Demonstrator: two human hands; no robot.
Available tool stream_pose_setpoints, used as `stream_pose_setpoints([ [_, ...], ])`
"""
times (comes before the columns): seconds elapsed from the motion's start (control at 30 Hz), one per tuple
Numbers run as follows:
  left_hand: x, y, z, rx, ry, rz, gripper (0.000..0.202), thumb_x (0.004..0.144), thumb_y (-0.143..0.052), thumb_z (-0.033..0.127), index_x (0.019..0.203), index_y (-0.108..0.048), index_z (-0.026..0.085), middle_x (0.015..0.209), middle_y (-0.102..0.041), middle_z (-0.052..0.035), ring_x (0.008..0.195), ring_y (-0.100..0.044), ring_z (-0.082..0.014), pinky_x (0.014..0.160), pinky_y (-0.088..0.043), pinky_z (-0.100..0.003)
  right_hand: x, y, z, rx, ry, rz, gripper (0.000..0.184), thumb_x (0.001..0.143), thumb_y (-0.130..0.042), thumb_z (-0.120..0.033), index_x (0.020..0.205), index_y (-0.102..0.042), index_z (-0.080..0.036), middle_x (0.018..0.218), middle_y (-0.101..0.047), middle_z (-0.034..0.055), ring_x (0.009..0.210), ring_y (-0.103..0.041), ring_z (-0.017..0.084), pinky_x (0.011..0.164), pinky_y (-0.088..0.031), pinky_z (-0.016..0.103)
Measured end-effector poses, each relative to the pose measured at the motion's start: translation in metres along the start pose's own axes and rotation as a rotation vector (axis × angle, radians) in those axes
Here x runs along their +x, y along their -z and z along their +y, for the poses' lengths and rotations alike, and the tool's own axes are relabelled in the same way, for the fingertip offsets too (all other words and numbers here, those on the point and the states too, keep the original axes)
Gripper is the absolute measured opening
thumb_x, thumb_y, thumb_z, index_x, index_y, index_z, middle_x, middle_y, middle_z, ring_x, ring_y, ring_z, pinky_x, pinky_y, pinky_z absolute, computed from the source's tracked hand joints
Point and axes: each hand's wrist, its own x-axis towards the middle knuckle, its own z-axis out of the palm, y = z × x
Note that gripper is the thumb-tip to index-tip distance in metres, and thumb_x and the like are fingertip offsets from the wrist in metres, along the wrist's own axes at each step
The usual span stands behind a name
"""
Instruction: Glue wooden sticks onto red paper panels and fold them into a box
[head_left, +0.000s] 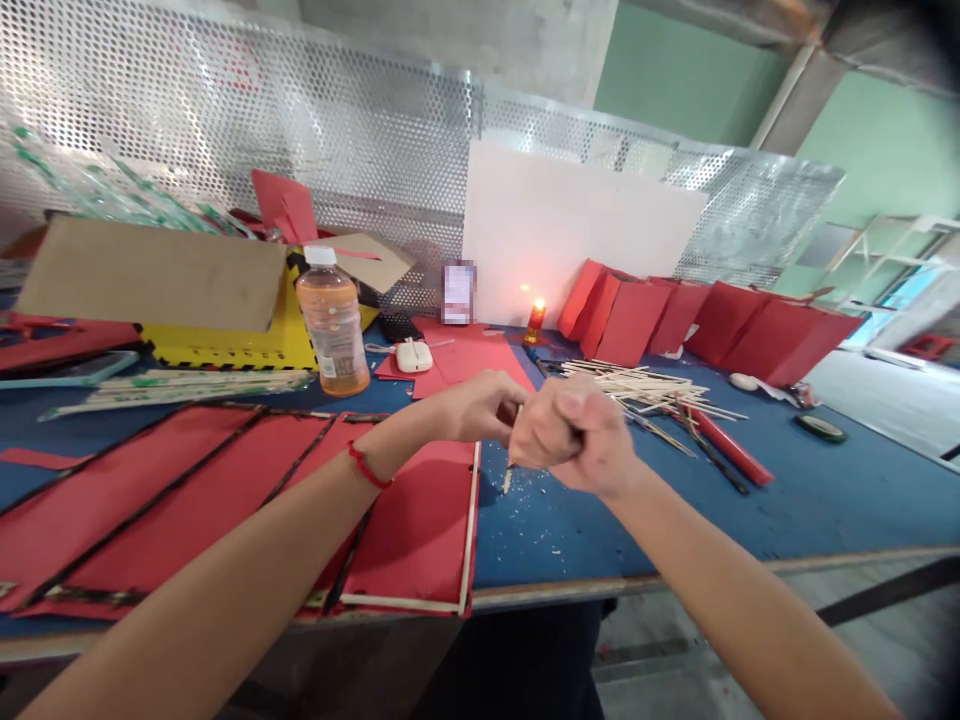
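Observation:
Above the blue tabletop my left hand (484, 405), with a red cord bracelet (367, 466) at its wrist, is closed in a pinch. My right hand (574, 435) is curled into a fist right beside it, slightly blurred. Whatever the fingers hold is hidden. Just below the hands shows a short pale wooden piece (508, 480); whether it is held or lies on the table I cannot tell. To the left lies a red panel (416, 530) with dark strips across it and pale wooden strips along its right and lower edges.
An orange drink bottle (334, 330), a white earphone case (414, 356) and a lit candle (535, 322) stand behind. Right of my hands lie thin wooden sticks (645, 385) and a red tube (731, 447). Folded red paper pieces (630, 315) stand at the back right.

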Motion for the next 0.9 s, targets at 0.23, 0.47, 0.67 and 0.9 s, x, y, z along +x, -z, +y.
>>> stream_pose_setpoints([
  [0.23,-0.001,0.0,0.002,-0.001,0.018,-0.056,0.005,0.064,-0.056,0.012,0.065,-0.06,0.009,0.058,-0.052,0.0032,0.057,-0.044,-0.0083,0.052,-0.035,-0.018,-0.006,0.003,0.014,0.058,-0.046,0.035,0.061,0.08,-0.059,-0.051,0.039,-0.024,-0.022,0.036,-0.015,-0.0092,0.032,-0.013,0.004,0.036,-0.012,0.021],
  [0.47,-0.001,0.0,-0.003,0.051,-0.025,-0.01,0.01,0.065,-0.05,0.009,0.065,-0.06,0.009,0.06,-0.052,0.0025,0.061,-0.045,-0.009,0.053,-0.032,-0.017,-0.003,0.004,0.012,0.063,-0.042,0.025,0.059,0.081,-0.059,-0.046,0.04,-0.024,-0.021,0.038,-0.016,-0.0095,0.033,-0.012,0.004,0.036,-0.01,0.021],
  [0.67,-0.001,0.001,-0.004,0.096,0.017,-0.03,0.007,0.066,-0.056,0.014,0.069,-0.062,0.01,0.061,-0.054,0.0026,0.062,-0.046,-0.01,0.054,-0.034,-0.018,-0.007,0.004,0.011,0.054,0.038,0.01,0.059,0.084,-0.054,-0.048,0.041,-0.023,-0.022,0.037,-0.014,-0.0094,0.034,-0.013,0.004,0.037,-0.013,0.021],
  [0.9,-0.001,0.001,-0.003,0.053,-0.016,-0.037,0.007,0.066,-0.053,0.008,0.063,-0.06,0.009,0.058,-0.054,0.0025,0.058,-0.045,-0.0087,0.052,-0.033,-0.019,-0.001,0.004,0.009,0.018,0.04,-0.011,0.06,0.085,-0.056,-0.047,0.042,-0.024,-0.021,0.039,-0.017,-0.0088,0.035,-0.015,0.004,0.038,-0.014,0.02],
])
